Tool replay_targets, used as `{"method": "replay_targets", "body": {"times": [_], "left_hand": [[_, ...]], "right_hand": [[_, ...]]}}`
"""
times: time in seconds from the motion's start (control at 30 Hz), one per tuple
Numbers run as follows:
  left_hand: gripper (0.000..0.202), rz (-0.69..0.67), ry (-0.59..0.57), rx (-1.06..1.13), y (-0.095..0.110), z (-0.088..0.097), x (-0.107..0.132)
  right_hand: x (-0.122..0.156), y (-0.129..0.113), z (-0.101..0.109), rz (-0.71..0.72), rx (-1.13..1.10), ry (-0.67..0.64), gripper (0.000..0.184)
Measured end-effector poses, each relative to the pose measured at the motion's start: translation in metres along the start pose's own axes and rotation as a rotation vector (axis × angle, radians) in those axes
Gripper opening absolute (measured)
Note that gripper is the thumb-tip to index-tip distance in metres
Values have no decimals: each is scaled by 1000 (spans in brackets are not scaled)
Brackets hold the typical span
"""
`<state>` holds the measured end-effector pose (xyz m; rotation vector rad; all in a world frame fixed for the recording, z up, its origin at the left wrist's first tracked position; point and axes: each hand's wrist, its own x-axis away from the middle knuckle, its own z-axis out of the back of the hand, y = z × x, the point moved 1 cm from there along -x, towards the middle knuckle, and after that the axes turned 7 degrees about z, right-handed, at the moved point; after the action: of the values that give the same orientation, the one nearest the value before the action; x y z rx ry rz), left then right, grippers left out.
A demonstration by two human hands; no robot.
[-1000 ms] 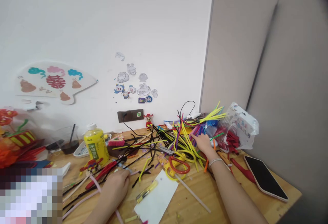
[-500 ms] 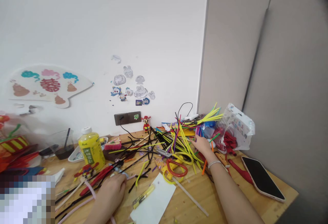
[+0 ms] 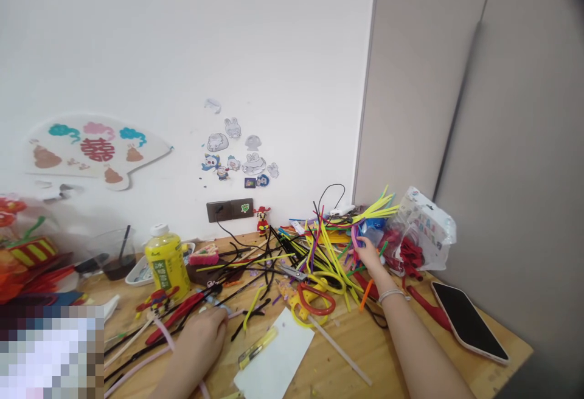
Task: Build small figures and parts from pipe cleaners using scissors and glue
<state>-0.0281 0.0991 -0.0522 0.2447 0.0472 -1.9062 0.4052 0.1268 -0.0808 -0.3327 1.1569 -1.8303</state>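
One fuzzy purple pipe cleaner (image 3: 354, 236), curved upright, sits pinched in the right hand (image 3: 370, 254) near the wooden desk's (image 3: 360, 341) far right corner. The left hand (image 3: 205, 333) rests curled over a pale pink pipe cleaner (image 3: 162, 329); I cannot tell its grip.

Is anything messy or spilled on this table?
Yes. Yellow, black and pink fuzzy craft stems lie scattered in a tangled heap across the wooden table. The right hand reaches into the heap. The black phone lies close to the table's right edge.

Thin silver bracelet (image 3: 391, 294) by R hand (image 3: 370, 254); forearms bare.
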Motion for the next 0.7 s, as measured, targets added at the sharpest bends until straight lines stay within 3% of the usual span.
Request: {"method": "replay_targets", "body": {"times": [0.7], "left_hand": [[25, -1, 20, 1, -2, -4, 0]], "right_hand": [[0, 6, 0, -34, -195, 32, 26]]}}
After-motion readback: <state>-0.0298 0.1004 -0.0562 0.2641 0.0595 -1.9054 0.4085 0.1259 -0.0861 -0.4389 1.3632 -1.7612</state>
